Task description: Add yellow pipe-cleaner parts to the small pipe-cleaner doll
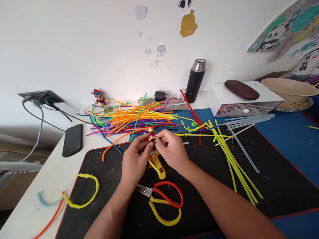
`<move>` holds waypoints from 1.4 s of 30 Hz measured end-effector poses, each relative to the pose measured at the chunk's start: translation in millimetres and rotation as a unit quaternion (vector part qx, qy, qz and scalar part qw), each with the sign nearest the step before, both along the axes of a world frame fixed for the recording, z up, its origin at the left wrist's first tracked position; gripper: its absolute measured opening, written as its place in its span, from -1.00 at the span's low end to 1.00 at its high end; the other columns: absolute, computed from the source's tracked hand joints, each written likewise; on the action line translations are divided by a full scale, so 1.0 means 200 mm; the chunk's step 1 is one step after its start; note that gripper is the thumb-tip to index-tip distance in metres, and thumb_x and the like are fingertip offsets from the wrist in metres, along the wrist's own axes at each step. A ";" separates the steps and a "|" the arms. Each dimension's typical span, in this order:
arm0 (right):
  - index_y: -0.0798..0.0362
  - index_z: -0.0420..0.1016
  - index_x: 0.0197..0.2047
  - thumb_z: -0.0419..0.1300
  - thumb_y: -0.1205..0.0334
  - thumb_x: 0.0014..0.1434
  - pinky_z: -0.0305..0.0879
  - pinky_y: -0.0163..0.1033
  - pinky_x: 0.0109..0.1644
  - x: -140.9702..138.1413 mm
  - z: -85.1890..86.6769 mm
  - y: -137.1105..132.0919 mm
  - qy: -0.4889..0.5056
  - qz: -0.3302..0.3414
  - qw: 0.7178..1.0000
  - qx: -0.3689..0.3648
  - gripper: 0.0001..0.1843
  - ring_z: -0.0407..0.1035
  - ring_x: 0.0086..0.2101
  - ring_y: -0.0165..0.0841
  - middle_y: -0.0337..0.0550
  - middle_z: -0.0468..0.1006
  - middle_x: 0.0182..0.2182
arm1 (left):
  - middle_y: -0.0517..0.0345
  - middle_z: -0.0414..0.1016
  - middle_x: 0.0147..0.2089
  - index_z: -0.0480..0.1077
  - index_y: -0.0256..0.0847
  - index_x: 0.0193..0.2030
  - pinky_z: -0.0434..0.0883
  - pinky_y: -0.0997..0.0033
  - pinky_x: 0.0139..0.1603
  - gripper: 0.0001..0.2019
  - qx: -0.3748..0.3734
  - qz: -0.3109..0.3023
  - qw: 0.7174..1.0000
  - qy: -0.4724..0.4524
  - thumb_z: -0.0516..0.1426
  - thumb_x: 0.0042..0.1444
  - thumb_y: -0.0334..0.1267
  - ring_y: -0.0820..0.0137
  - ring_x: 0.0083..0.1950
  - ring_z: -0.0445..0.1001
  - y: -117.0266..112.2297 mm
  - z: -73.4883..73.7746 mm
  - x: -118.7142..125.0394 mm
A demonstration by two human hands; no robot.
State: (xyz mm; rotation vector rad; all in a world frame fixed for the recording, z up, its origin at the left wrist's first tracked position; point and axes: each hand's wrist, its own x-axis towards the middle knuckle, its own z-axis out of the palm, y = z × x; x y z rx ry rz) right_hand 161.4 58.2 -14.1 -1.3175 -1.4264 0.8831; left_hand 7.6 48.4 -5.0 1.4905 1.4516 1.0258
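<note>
A small doll of colourful pipe cleaners (pixel 150 131), yellow on top with red below, is held up between both hands. My left hand (pixel 136 156) is closed, its thumb and fingers gripping the doll from the left. Pinched at the doll's right side is my right hand (pixel 173 149); a tiny yellow-green bit shows at its fingertips, too small to make out. Just below the hands lies a yellow glue gun (pixel 160 167) with a lit orange light, partly hidden. Nearer me rest scissors (pixel 166 199) with one red and one yellow handle, blades partly behind my left wrist.
Many loose pipe cleaners (pixel 139 116) are heaped behind the hands; yellow ones (pixel 231 159) lie right, near clear glue sticks (pixel 245 151). Along the wall stand another doll (pixel 99 98), a black flask (pixel 195 81) and a white box (pixel 216 99). A phone (pixel 72 140) lies left.
</note>
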 end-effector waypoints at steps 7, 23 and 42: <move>-0.03 0.42 -0.29 0.16 0.22 0.25 0.05 -0.30 -0.47 0.00 0.00 -0.01 0.011 0.028 1.000 -0.003 -0.94 0.15 -0.60 -0.43 -0.46 0.23 -0.62 | 0.08 0.77 -0.21 0.52 -0.17 0.10 0.49 0.42 -0.24 -0.57 -0.006 0.023 1.000 -0.011 0.31 0.22 0.06 0.24 -0.21 0.71 0.00 -0.01 -0.01; -0.04 0.36 -0.33 0.28 0.15 0.07 -0.07 -0.36 -0.65 -0.02 0.00 0.01 0.263 0.062 0.950 -0.158 -0.84 0.00 -0.73 -0.53 -0.52 0.24 -0.66 | 0.00 0.76 -0.16 0.54 -0.20 0.06 0.60 0.31 -0.15 -0.55 -0.041 0.030 0.991 -0.122 0.35 0.16 0.05 0.19 -0.17 0.72 0.01 -0.03 0.01; -0.01 0.39 -0.36 0.22 0.16 0.08 0.00 -0.34 -0.54 -0.01 0.00 0.00 0.145 0.019 0.983 -0.110 -0.89 0.10 -0.62 -0.47 -0.48 0.23 -0.65 | 0.06 0.73 -0.20 0.53 -0.20 0.11 0.50 0.44 -0.26 -0.55 -0.035 -0.014 0.997 -0.063 0.31 0.23 0.06 0.26 -0.20 0.68 0.01 -0.02 0.00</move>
